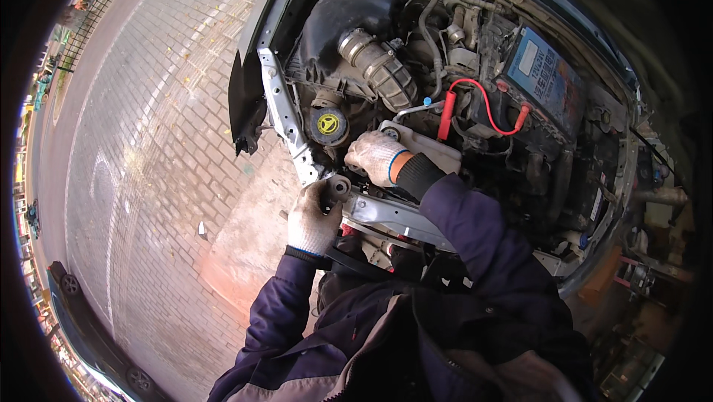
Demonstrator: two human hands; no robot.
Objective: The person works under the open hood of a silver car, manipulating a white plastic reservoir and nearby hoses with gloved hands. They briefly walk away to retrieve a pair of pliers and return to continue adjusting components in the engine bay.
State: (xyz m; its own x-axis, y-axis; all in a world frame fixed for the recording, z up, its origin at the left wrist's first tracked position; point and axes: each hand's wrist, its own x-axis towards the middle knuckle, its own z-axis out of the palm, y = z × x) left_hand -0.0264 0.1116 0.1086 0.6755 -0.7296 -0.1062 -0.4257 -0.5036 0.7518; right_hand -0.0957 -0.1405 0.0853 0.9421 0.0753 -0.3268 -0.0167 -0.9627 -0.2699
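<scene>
My left hand, in a white knit glove with a dark grimy top, is closed at the front corner of the car's engine bay. Its fingers wrap a dingy round metal part with a hole, next to the silver body frame. Whether that part is loose or fixed, I cannot tell. My right hand, gloved too, reaches in behind the front crossmember. Its fingers curl downward, and whatever they grip is hidden. Just left of it sits a black round cap with a yellow label.
A battery with a blue label stands at the right, with a red cable running from it to a red handle. A ribbed intake hose and a pale reservoir lie beyond my hands. Brick paving spreads leftward.
</scene>
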